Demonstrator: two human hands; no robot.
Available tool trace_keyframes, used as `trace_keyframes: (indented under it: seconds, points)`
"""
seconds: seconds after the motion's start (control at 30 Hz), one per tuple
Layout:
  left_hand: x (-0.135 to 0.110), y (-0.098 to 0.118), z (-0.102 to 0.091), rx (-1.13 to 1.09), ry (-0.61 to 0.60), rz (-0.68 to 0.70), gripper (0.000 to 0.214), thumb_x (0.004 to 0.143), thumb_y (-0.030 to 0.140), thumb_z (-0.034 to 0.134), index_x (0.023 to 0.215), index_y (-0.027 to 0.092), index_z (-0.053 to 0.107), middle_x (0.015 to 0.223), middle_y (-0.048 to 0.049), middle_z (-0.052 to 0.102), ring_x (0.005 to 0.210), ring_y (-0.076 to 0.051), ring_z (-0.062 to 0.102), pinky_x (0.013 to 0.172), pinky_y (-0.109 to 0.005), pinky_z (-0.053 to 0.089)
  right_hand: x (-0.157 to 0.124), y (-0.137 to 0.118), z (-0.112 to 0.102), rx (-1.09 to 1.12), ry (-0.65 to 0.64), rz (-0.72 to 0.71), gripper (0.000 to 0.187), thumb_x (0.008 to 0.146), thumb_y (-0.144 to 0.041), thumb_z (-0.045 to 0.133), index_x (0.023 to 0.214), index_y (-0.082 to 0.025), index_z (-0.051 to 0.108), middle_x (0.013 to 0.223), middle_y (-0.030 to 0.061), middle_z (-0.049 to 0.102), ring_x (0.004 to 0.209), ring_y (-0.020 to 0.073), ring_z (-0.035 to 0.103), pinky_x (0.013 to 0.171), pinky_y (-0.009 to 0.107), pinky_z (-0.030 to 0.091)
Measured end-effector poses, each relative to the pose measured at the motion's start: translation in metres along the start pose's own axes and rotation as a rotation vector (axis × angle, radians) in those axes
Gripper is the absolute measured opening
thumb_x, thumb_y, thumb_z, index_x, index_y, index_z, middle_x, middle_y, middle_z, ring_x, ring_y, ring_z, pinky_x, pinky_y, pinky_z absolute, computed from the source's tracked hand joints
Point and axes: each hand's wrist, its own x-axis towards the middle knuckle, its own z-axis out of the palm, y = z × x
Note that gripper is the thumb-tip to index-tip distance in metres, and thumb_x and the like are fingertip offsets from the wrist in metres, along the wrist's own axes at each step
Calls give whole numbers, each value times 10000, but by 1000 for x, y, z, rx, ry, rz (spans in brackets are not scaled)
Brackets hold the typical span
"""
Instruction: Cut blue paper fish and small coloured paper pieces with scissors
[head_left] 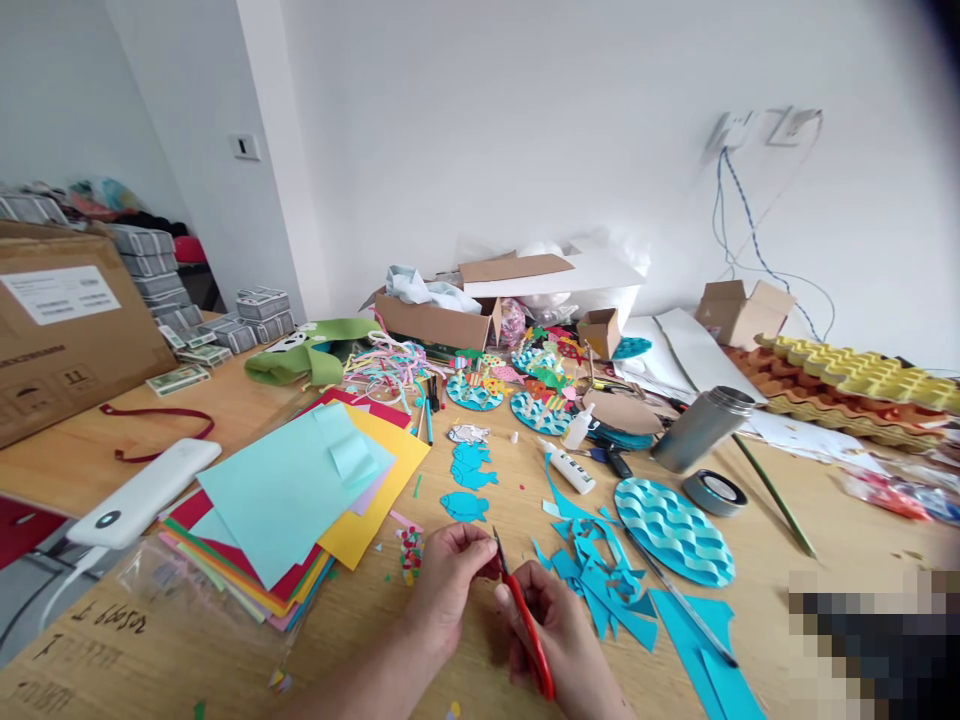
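My right hand grips red-handled scissors, blades pointing up toward my left hand. My left hand pinches a small red piece of paper at the scissor tips. Both hands hover over the wooden table near its front edge. Just left of my left hand lies a little heap of coloured paper bits. Blue paper fish cut-outs lie beyond my hands, and blue paper scraps lie to the right.
A stack of coloured paper sheets lies to the left, with a white power bank beside it. A blue wavy paper disc, glue tube, tape roll, steel flask, decorated discs and cardboard boxes crowd the far side.
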Motion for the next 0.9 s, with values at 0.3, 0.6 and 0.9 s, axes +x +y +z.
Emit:
trace_keyframes:
  seconds: [0.3,0.6,0.9]
  points:
    - [1,0,-2,-17,-9,-18,130,616,252,692,603,151,611,572,-9,616,574,-137,519,593,-262,399,-2,0,-4,-40,-21,-26,499,681,-593,720,644,-209,403,464,-113,443,285,69,489,290,146,299]
    - [1,2,-1,-79,-14,-49,134,590,239,706,594,153,603,555,6,602,553,-123,506,584,-253,392,-1,-1,-1,-23,3,-1,538,619,-625,741,623,-213,396,449,-114,436,268,73,477,278,151,291]
    - [1,3,0,-106,-5,-50,160,584,249,734,600,152,607,553,14,591,551,-122,503,580,-252,388,-2,3,-4,-25,-18,-22,479,700,-579,713,661,-208,412,476,-110,446,293,74,493,292,151,300]
